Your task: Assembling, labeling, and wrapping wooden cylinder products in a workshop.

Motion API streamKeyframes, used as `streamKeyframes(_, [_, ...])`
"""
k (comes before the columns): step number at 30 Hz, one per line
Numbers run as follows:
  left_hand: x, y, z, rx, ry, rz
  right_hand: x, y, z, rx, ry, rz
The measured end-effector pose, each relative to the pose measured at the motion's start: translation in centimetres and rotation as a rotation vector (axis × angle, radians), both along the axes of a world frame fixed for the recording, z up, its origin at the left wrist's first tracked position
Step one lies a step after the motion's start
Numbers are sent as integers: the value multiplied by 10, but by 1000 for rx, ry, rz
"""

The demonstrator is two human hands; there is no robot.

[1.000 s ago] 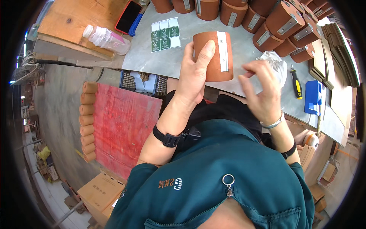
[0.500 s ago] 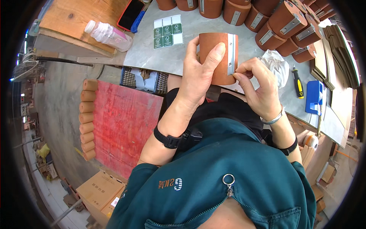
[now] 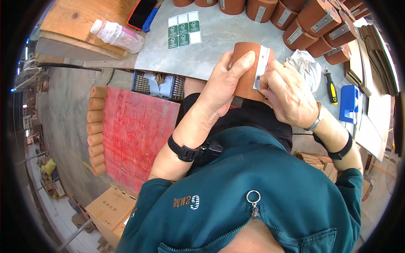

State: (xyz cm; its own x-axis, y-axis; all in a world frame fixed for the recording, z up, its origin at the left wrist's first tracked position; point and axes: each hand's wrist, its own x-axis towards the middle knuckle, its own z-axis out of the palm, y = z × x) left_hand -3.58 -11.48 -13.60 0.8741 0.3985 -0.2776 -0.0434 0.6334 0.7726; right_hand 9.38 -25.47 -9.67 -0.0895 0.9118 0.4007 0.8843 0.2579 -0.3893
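By the gray table (image 3: 219, 31), a brown pot (image 3: 248, 83) is up in the air.
It is over the lap (image 3: 253, 118), near the table's edge. The left hand (image 3: 222, 82) wraps its side, thumb on the front. The right hand (image 3: 289, 92) bends its fingers at the low end of the shiny strip (image 3: 261, 63); I cannot tell if they pinch it. If the left hand goes loose, the pot could drop; if the right fingers slip, the strip could scratch them.
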Motion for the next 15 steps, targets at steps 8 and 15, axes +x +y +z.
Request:
streamKeyframes(8, [-8,-4,-18,44,71,-154,25,22,30,273,73,-423])
streamKeyframes(15, [-5,28,-14,-118,-80,0,-3,-24,-14,2,296,-373])
